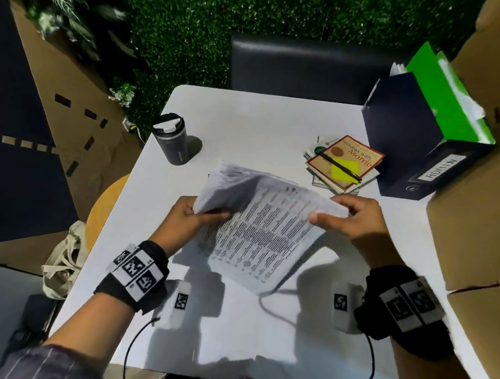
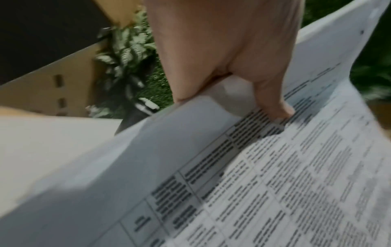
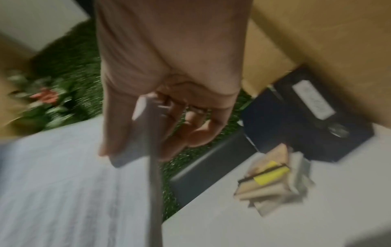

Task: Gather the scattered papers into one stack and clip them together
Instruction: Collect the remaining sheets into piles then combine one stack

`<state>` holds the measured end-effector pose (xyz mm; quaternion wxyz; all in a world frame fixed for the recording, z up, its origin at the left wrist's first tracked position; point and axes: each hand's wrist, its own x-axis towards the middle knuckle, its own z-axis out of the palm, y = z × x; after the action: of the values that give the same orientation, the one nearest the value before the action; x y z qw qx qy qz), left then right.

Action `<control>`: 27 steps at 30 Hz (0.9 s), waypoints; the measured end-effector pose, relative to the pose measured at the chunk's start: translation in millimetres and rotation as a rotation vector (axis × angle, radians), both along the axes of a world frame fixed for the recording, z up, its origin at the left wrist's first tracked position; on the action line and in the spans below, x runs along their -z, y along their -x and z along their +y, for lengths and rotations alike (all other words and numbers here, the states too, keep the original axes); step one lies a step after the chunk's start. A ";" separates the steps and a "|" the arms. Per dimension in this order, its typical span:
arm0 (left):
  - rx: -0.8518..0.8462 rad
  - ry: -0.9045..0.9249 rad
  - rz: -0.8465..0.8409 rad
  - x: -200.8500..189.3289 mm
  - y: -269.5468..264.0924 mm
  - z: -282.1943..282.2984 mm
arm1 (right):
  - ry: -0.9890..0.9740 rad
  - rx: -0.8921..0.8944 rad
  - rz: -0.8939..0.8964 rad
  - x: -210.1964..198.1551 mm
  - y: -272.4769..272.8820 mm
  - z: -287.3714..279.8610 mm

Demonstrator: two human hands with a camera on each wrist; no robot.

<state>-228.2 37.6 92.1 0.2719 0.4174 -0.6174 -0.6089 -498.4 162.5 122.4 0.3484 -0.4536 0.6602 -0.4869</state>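
A stack of printed papers [image 1: 258, 231] hangs tilted above the white table [image 1: 255, 122], held between both hands. My left hand [image 1: 196, 215] grips its left edge, thumb on the printed top sheet, and the upper sheets curl back over that hand. In the left wrist view the thumb [image 2: 273, 107] presses on the papers [image 2: 275, 183] beside a rolled fold. My right hand [image 1: 346, 215] pinches the right corner; the right wrist view, blurred, shows the right hand [image 3: 156, 138] with thumb and fingers on either side of the papers' edge [image 3: 154, 192]. No clip shows in any view.
A dark lidded tumbler [image 1: 173, 139] stands at the back left. Books [image 1: 344, 163] with a yellow note and a black pen lie at the back right, beside a dark binder [image 1: 415, 143] holding green folders. Cardboard boxes [image 1: 476, 209] flank the table; a dark chair [image 1: 303, 66] stands behind.
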 end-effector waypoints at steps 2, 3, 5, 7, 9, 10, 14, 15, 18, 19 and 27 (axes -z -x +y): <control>-0.014 -0.053 0.083 -4.0 -3.7 5.6 | 0.040 0.041 -0.189 -3.4 -0.9 5.9; 0.000 -0.055 0.112 -4.9 -3.3 8.1 | 0.057 0.052 -0.266 -4.7 -5.7 8.4; 0.030 -0.031 0.155 -6.6 0.8 12.0 | 0.085 0.038 -0.324 -5.1 -18.4 12.0; 0.030 0.001 0.184 -4.5 5.8 13.3 | 0.137 0.026 -0.279 -8.5 -30.1 13.7; 0.012 -0.003 0.212 -7.1 8.9 16.0 | 0.172 0.044 -0.289 -10.1 -32.1 13.5; 0.016 -0.031 0.228 -3.2 7.9 15.7 | 0.172 0.026 -0.287 -7.6 -31.6 12.8; 0.010 -0.115 0.142 34.3 3.8 21.0 | 0.011 -0.011 -0.300 33.1 -37.1 16.1; -0.001 -0.130 0.125 41.6 4.5 23.6 | -0.041 0.038 -0.328 44.3 -39.3 17.7; -0.028 -0.163 0.124 49.6 8.2 25.6 | -0.094 0.096 -0.381 60.5 -45.7 16.0; -0.029 -0.172 0.137 48.4 9.6 23.7 | -0.070 0.102 -0.388 60.0 -46.6 14.1; -0.059 -0.157 0.216 39.0 12.3 21.4 | -0.106 0.125 -0.368 60.9 -39.6 11.6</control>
<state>-240.5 59.0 53.1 0.3213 0.3873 -0.5223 -0.6884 -458.8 174.1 61.5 0.4557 -0.2962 0.6367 -0.5470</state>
